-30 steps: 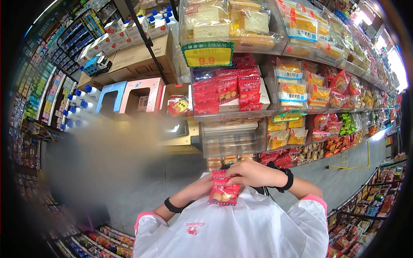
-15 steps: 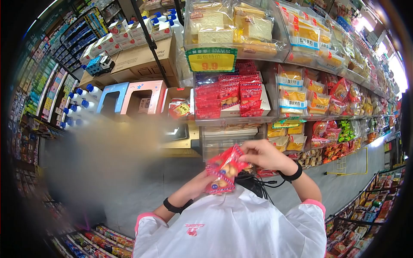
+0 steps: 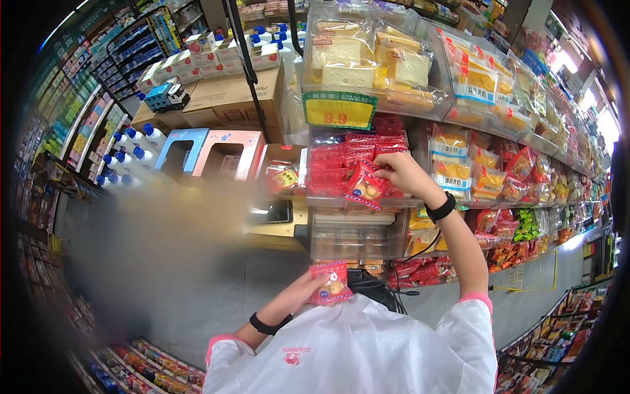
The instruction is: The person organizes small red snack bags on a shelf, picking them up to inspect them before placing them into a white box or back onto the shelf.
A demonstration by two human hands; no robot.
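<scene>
My right hand (image 3: pixel 396 172) pinches the top edge of a red cookie packet (image 3: pixel 365 186), which hangs at the front of a shelf compartment. Behind it lie several red packets (image 3: pixel 328 156) of the same kind. Low down near my chest, my left hand (image 3: pixel 300 292) holds another red cookie packet (image 3: pixel 331 282), with round cookies showing through its clear window. A yellow and green price sign (image 3: pixel 339 111) is fixed above the compartment. Both wrists wear black bands.
Bagged bread (image 3: pixel 344 52) fills the top shelf, with more packaged bread (image 3: pixel 451 161) to the right. Blue (image 3: pixel 178 154) and pink boxes (image 3: pixel 226 156) stand left, near a dark phone-like object (image 3: pixel 272 211). A blurred patch covers the lower left. Black cables (image 3: pixel 394 289) hang below.
My right hand has moved up and forward to the shelf with one red packet. My left hand stays low, holding the other packet, and the two packets are now apart. The view has shifted slightly.
</scene>
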